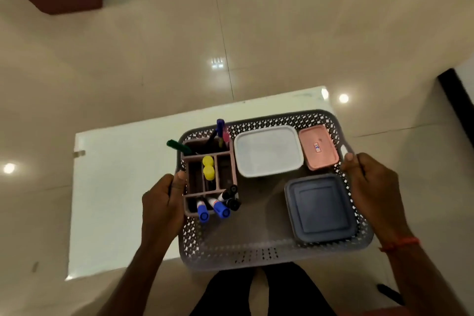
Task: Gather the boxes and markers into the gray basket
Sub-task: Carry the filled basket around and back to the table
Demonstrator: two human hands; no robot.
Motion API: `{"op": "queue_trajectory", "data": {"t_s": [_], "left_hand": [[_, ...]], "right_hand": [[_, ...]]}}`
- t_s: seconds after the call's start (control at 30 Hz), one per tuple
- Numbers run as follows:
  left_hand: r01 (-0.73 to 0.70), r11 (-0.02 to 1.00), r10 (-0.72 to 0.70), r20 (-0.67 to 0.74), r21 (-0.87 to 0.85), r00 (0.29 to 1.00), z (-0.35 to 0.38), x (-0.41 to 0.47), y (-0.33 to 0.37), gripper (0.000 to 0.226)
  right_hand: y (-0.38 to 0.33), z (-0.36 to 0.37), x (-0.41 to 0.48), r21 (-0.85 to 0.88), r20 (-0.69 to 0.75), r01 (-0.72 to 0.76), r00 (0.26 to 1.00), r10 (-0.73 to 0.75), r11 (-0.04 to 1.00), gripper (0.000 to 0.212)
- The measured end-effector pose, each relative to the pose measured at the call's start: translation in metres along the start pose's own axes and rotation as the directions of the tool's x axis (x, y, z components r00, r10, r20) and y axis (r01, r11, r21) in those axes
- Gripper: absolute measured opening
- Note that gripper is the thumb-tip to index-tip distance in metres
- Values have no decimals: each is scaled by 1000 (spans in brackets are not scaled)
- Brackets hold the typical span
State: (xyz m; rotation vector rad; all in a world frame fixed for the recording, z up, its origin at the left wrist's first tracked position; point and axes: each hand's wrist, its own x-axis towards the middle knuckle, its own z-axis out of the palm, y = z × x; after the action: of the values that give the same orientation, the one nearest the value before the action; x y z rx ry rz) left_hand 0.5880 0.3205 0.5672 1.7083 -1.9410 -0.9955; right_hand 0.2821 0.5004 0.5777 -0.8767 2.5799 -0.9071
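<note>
Between the two gripping hands sits the gray basket (256,254), a shallow rectangular plastic tray with rounded corners and a perforated, lattice-patterned wall; its long axis runs from one hand across to the other. The left hand (163,202) has its fingers curled tight around the rim at one short end, thumb lying on the inner side of the wall. The right hand (372,187) is clamped on the opposite short end, fingers wrapped over the rim beside a handle cutout.

Just inside the left thumb stands a brown organizer (209,176), a boxy plastic holder split into compartments, its long axis crossing the basket's. Blue-capped markers (214,209) and black-capped ones lean out of its near compartment, caps tilted toward the person. A green marker (178,147) juts from the far compartment over the rim beyond the left fingers, with purple and pink pens upright beside it. A yellow double-lobed piece (208,167) rests in the middle slot.

Close to the right fingers lies a small pink box (318,147) with a smooth lid and a sticker. A larger white translucent box (268,150) sits between it and the organizer. Below the right palm lies a square gray-blue box (322,209) with a stepped lid.

Under the basket is a white glossy table (123,187).
</note>
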Motion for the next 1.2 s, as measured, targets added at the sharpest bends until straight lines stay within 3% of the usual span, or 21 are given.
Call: {"op": "queue_trajectory", "data": {"t_s": [0.4,0.77,1.2], "left_hand": [[-117,989,113,-41,-90,993,-107,-29,71,46],[-86,985,79,-48,-147,996,-131,-35,67,49],[-154,955,164,20,-255,986,-123,-39,80,48]], "right_hand": [[-100,-95,-33,20,-60,84,995,-83,996,37],[-118,-110,-64,81,-38,-19,999,22,997,34],[-104,-129,-95,174,-118,-103,985,124,979,39]]}}
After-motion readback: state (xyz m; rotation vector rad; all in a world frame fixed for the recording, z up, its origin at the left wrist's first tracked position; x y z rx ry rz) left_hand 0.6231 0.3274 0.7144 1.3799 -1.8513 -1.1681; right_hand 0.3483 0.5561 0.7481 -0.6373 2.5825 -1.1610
